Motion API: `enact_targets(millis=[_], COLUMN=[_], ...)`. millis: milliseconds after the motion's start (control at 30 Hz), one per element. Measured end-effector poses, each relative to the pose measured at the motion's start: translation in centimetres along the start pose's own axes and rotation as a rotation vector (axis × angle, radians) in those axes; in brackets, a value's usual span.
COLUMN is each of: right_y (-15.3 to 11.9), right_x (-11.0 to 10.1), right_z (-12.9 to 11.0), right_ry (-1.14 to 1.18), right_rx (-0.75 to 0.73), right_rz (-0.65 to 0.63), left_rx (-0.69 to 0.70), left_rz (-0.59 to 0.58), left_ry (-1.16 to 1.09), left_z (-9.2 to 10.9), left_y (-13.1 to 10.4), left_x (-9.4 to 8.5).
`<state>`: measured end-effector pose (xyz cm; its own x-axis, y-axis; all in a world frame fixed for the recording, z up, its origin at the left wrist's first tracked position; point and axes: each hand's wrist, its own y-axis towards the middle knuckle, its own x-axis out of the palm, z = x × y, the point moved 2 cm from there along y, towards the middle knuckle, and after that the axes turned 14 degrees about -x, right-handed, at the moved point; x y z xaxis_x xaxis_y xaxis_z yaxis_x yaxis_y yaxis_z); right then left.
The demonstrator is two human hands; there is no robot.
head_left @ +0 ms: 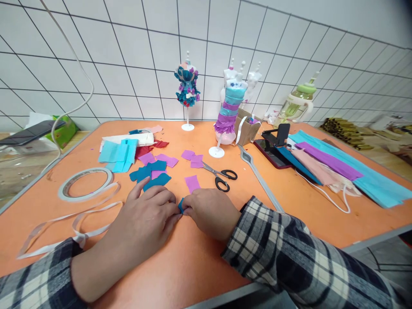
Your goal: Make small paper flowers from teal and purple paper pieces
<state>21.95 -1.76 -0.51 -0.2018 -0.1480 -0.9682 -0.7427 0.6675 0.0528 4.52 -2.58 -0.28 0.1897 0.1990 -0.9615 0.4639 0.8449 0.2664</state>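
Observation:
My left hand (149,212) and my right hand (207,211) meet low over the orange table, with a small piece of dark teal crepe paper (180,206) pinched between their fingertips. Most of that piece is hidden by the fingers. Just beyond my left hand lie cut teal paper pieces (157,180), mixed with purple ones. One purple paper piece (192,184) rests right in front of my right hand. Black-handled scissors (222,175) lie partly spread behind my right hand, their tips touching another purple piece (196,162).
A tape roll (64,189) and loose white ribbon (45,249) lie at left. Behind stand small dress forms, one in teal ruffles (187,86), one in blue and purple (230,111). Folded paper strips (328,159), a phone (273,154) and a bottle (298,103) are at right.

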Motion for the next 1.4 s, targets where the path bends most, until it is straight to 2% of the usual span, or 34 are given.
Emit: enact_targets(millis=[200,333,500,700,933,1200,1400], right_y=[-0.05,-0.13,0.06,-0.04,-0.2,-0.16,-0.16], right_x=[-0.04,-0.14,-0.19,-0.24,0.02,0.02,0.07], right_z=[0.21,0.17,0.04,-0.01,-0.22,0.01,0.13], right_ry=[-0.013,0.017,-0.014,-0.009,-0.038,-0.037,0.018], right_rx=[-0.036,-0.01,0.005,-0.025,0.024,-0.039,0.044], right_rz=[0.007,0.033,-0.012,0.013,-0.001,0.015,0.017], left_rx=[0.011,0.009,-0.006,-0.008,-0.003,-0.016,0.024], left_rz=[0.004,-0.017,-0.032,-0.047,-0.033,-0.036,-0.017], left_ry=[0.02,0.01,0.002,-0.003,-0.011,-0.022,-0.017], left_z=[-0.16,-0.27,-0.17,-0.17,-0.22,-0.13,-0.24], left_y=[0.1,0.18,0.24,0.32,0.36,0.36,0.46], left_x=[0.1,0.23,0.21,0.13,0.13,0.12,0.23])
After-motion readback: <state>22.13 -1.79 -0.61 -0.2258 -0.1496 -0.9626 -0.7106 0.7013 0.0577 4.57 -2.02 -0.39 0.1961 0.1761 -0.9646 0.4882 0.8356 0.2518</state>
